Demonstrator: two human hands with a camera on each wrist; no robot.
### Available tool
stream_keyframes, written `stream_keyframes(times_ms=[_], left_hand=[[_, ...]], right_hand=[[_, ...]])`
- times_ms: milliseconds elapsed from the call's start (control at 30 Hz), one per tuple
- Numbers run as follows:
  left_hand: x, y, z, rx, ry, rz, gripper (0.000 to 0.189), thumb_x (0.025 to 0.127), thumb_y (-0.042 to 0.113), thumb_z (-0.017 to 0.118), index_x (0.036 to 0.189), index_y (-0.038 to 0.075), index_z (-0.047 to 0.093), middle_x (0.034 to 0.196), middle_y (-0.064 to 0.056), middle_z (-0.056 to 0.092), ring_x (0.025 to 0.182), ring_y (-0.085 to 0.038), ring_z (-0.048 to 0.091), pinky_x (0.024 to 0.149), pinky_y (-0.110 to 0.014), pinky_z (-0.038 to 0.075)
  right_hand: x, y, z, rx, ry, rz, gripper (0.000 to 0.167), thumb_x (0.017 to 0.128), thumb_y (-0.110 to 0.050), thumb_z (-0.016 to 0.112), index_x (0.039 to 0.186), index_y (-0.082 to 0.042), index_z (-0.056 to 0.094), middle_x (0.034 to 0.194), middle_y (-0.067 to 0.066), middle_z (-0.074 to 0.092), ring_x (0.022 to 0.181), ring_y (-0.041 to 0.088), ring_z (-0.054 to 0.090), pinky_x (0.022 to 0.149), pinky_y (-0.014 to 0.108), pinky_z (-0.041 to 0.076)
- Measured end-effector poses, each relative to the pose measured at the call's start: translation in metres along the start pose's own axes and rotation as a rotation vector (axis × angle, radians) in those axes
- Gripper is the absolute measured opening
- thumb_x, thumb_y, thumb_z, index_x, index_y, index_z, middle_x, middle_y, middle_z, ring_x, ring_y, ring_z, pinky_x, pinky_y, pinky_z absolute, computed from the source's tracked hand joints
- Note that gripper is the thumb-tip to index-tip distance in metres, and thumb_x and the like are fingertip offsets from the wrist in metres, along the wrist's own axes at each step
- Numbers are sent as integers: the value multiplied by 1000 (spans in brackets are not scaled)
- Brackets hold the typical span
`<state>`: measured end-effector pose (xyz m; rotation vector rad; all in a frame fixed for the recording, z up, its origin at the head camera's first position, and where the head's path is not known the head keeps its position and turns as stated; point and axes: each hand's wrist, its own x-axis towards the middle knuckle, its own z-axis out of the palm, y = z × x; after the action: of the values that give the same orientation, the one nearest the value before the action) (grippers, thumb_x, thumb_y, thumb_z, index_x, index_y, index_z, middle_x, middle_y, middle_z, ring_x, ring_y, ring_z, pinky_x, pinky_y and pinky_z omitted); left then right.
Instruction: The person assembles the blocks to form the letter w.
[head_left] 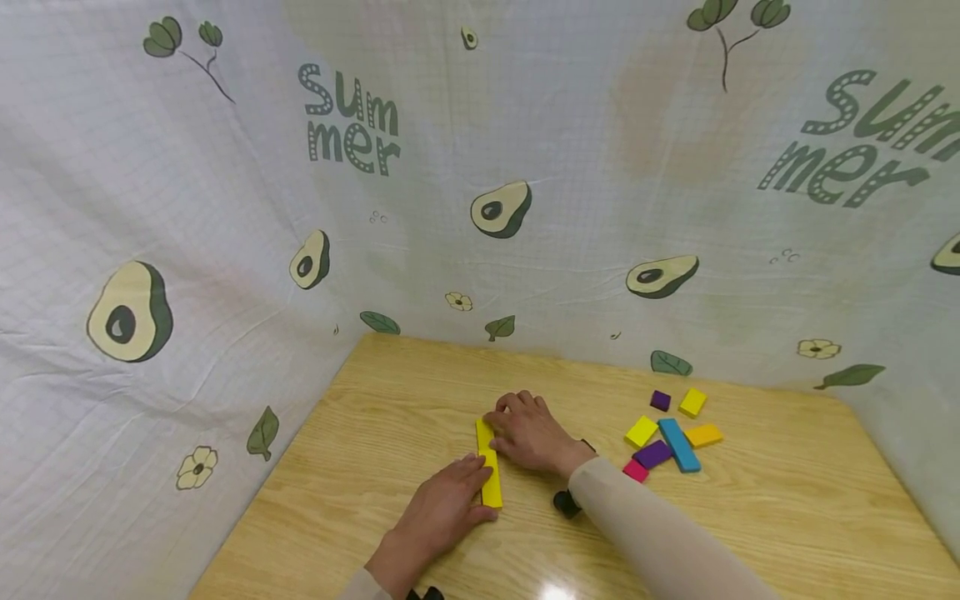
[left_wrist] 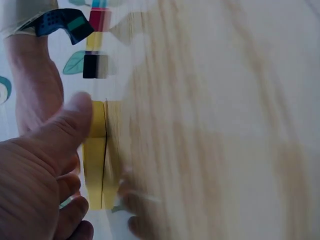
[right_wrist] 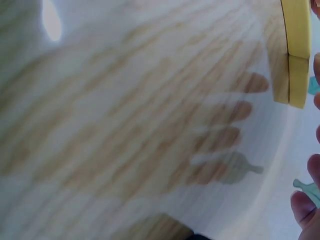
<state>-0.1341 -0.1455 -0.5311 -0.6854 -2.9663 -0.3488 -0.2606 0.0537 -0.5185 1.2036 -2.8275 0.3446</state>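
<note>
Two yellow blocks lie end to end on the wooden table, in one straight row pointing away from me. On the near yellow block (head_left: 492, 492) my left hand (head_left: 442, 507) has its fingers at the left side and its thumb by the near end. My right hand (head_left: 536, 435) holds the far yellow block (head_left: 483, 433) with bent fingers and thumb, from its right side. In the left wrist view the left thumb (left_wrist: 75, 117) covers part of the blocks. The right wrist view shows the row of yellow blocks (right_wrist: 298, 30) at its upper right, beside fingertips cut off by the frame edge.
To the right lie a blue block (head_left: 679, 446), an orange block (head_left: 703, 435), two purple blocks, a red block (head_left: 636, 471) and two more yellow blocks. A printed cloth (head_left: 570, 275) walls the back and sides of the wooden table (head_left: 360, 425).
</note>
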Motion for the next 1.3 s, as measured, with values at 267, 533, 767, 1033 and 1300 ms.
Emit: stream_keyframes(times_ms=[267, 533, 767, 1033, 1300], left_hand=[[4, -10, -8, -20, 47, -11, 49, 104, 42, 66, 140, 9, 67, 148, -9, 64, 140, -27, 59, 115, -46, 51], [23, -24, -11, -2, 59, 12, 46, 106, 36, 64, 143, 9, 65, 150, -8, 62, 143, -27, 54, 118, -45, 48], [36, -33, -12, -47, -17, -17, 46, 108, 37, 61, 146, 11, 64, 155, -5, 59, 149, -26, 49, 122, -46, 44], [37, -37, -8, -82, -44, -18, 50, 106, 41, 62, 145, 10, 65, 155, -6, 58, 149, -26, 49, 119, -48, 46], [39, -38, -4, -29, -74, 21, 52, 105, 43, 63, 144, 10, 66, 153, -7, 60, 147, -26, 52, 117, -45, 49]], right_hand=[[-6, 5, -3, 38, 51, 55, 46, 102, -42, 68, 142, -19, 66, 135, 6, 57, 125, 28, 49, 107, 50, 42], [-16, 9, -5, 32, 111, 56, 45, 102, -38, 71, 140, -15, 67, 134, 9, 58, 123, 31, 51, 104, 54, 43], [-29, 11, -11, 11, 136, 70, 46, 100, -38, 72, 139, -16, 67, 133, 8, 60, 122, 30, 51, 105, 53, 42], [-44, 17, -21, 4, 180, 81, 47, 97, -38, 76, 137, -15, 68, 132, 9, 61, 121, 31, 53, 103, 54, 43], [-61, 26, -31, -4, 189, 122, 48, 97, -39, 76, 138, -14, 69, 133, 10, 62, 121, 32, 53, 103, 54, 43]])
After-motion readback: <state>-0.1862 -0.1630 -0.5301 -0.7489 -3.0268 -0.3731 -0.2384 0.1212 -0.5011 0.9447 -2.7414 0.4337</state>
